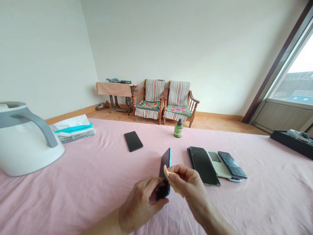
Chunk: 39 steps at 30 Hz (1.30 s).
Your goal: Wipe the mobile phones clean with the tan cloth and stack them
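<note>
My left hand [144, 199] grips the lower end of a dark smartphone [165, 160], which is tilted up on its edge with a blue-tinted side showing. In my right hand [189, 182] a small yellowish-orange cloth [174, 185] is pinched between thumb and fingers. The cloth is close against the phone's edge; whether it touches the screen I cannot tell. Another black smartphone [133, 141] lies flat further off to the left. To the right of my hands, several devices lie together: a large black phone [204, 165], a white one [218, 164] and a dark phone with keys [232, 164].
A green spray bottle [178, 130] stands near the far edge of the pink-covered surface [97, 182]. At left are a white and grey kettle [26, 140] and a tissue pack [73, 129]. A black tray [290, 143] with cables sits far right. Beyond are two wooden chairs [153, 98].
</note>
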Motion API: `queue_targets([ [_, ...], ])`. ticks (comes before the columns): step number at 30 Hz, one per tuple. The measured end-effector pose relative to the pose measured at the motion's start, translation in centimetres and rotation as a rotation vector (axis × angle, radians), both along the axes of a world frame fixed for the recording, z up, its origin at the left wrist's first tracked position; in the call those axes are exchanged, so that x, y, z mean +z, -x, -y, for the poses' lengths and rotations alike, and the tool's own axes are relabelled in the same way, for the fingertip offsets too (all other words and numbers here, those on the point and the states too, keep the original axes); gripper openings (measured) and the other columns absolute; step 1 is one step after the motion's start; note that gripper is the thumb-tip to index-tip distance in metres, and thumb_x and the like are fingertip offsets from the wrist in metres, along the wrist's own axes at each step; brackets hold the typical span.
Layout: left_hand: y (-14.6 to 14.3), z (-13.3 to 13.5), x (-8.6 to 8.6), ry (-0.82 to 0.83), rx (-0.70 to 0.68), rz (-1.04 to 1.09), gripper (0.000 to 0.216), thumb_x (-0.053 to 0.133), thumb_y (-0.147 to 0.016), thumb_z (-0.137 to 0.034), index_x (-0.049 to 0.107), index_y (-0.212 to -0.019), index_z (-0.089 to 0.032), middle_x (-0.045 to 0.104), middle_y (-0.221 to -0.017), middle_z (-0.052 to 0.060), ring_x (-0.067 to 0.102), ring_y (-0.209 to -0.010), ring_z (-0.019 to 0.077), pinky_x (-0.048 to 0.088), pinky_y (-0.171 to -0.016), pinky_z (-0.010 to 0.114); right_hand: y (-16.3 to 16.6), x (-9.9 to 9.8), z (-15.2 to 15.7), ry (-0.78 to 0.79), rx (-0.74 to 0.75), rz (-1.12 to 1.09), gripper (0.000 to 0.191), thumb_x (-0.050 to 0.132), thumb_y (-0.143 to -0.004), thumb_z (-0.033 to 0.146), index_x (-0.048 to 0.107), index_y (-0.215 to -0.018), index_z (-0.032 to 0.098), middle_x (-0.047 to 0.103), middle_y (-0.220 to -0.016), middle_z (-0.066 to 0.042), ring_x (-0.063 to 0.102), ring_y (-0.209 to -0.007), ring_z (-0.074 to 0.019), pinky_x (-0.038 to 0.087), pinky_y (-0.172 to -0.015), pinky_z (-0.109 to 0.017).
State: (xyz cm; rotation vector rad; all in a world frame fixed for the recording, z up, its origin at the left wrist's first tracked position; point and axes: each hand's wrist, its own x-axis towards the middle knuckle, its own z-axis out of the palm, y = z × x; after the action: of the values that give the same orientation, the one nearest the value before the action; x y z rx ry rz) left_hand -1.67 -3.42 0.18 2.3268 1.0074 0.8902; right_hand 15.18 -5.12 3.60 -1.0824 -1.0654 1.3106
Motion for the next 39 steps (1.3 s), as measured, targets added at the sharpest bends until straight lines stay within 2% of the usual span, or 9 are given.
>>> queue_targets([
  [4,0.2,0.2,-0.1,-0.102,0.040,0.009,0.014,0.057,-0.076,-0.012,0.057,-0.088,-0.019,0.060,-0.074,0.001,0.058,-0.065,0.0144,0.048,-0.062,0.023,0.3,-0.3,-0.3,-0.076,-0.038,0.150,0.022,0.066,-0.075,0.036,0.066,-0.075,0.014,0.051,-0.059,0.002,0.040,-0.052,-0.0083,0.030,-0.049,-0.021],
  [8,0.5,0.2,0.2,-0.200,0.067,0.004,0.007,0.051,-0.079,-0.014,0.056,-0.080,-0.019,0.057,-0.067,0.000,0.056,-0.060,0.0131,0.046,-0.056,0.021,0.4,-1.9,0.3,-0.411,-0.156,0.485,0.013,0.056,-0.083,0.023,0.068,-0.084,0.019,0.059,-0.077,-0.004,0.056,-0.068,-0.0143,0.045,-0.060,-0.023],
  [11,0.7,0.1,0.3,-0.249,0.087,0.015,0.012,0.049,-0.083,-0.015,0.050,-0.071,-0.019,0.051,-0.060,-0.002,0.052,-0.054,0.0112,0.043,-0.053,0.020,0.7,-3.1,1.1,-0.684,-0.065,0.706,0.029,0.046,-0.087,0.012,0.064,-0.108,0.023,0.059,-0.084,-0.006,0.058,-0.074,-0.0158,0.049,-0.063,-0.025],
  [14,0.9,0.0,0.1,-0.301,0.104,0.021,0.022,0.048,-0.085,-0.016,0.042,-0.065,-0.020,0.044,-0.056,-0.004,0.048,-0.049,0.0092,0.038,-0.048,0.019,1.1,-3.3,1.5,-0.831,-0.041,0.860,0.040,0.044,-0.087,0.007,0.057,-0.121,0.024,0.058,-0.087,-0.008,0.057,-0.077,-0.0167,0.051,-0.066,-0.027],
  [19,1.0,-0.1,-0.4,-0.375,0.127,-0.013,0.021,0.045,-0.083,-0.011,0.041,-0.065,-0.020,0.043,-0.056,-0.005,0.046,-0.047,0.0088,0.036,-0.048,0.019,0.7,-2.5,-1.5,-0.789,-0.102,0.969,0.038,0.042,-0.085,0.003,0.063,-0.111,0.022,0.057,-0.089,-0.008,0.055,-0.083,-0.0186,0.050,-0.070,-0.029],
  [24,1.0,-0.1,-0.4,-0.385,0.136,-0.045,0.020,0.045,-0.084,-0.011,0.041,-0.067,-0.021,0.044,-0.057,-0.004,0.047,-0.048,0.0091,0.036,-0.048,0.020,-0.5,-2.5,-5.2,-0.755,-0.172,0.952,0.036,0.044,-0.086,0.003,0.066,-0.107,0.023,0.057,-0.085,-0.006,0.055,-0.080,-0.0174,0.048,-0.071,-0.029],
  [29,1.3,-0.4,-0.7,-0.338,0.137,-0.019,0.020,0.044,-0.085,-0.012,0.041,-0.068,-0.021,0.045,-0.059,-0.004,0.049,-0.050,0.0092,0.038,-0.050,0.019,0.7,-3.0,-2.8,-0.756,-0.082,0.931,0.041,0.041,-0.086,0.002,0.059,-0.119,0.020,0.057,-0.091,-0.008,0.053,-0.085,-0.0186,0.049,-0.073,-0.030],
  [33,1.3,-0.6,-0.8,-0.318,0.126,0.001,0.019,0.046,-0.086,-0.014,0.043,-0.068,-0.020,0.045,-0.058,-0.005,0.050,-0.049,0.0088,0.039,-0.050,0.018,1.7,-2.9,-0.7,-0.803,0.001,0.929,0.038,0.043,-0.086,0.004,0.058,-0.117,0.019,0.057,-0.094,-0.009,0.053,-0.086,-0.0199,0.049,-0.073,-0.032],
  [39,1.4,-0.6,-1.0,-0.335,0.123,-0.017,0.019,0.045,-0.086,-0.013,0.046,-0.068,-0.019,0.048,-0.058,-0.004,0.051,-0.050,0.0090,0.040,-0.051,0.018,0.6,-2.8,-4.2,-0.743,-0.138,0.935,0.035,0.044,-0.084,0.001,0.064,-0.105,0.020,0.057,-0.088,-0.007,0.053,-0.084,-0.0194,0.049,-0.073,-0.032],
])
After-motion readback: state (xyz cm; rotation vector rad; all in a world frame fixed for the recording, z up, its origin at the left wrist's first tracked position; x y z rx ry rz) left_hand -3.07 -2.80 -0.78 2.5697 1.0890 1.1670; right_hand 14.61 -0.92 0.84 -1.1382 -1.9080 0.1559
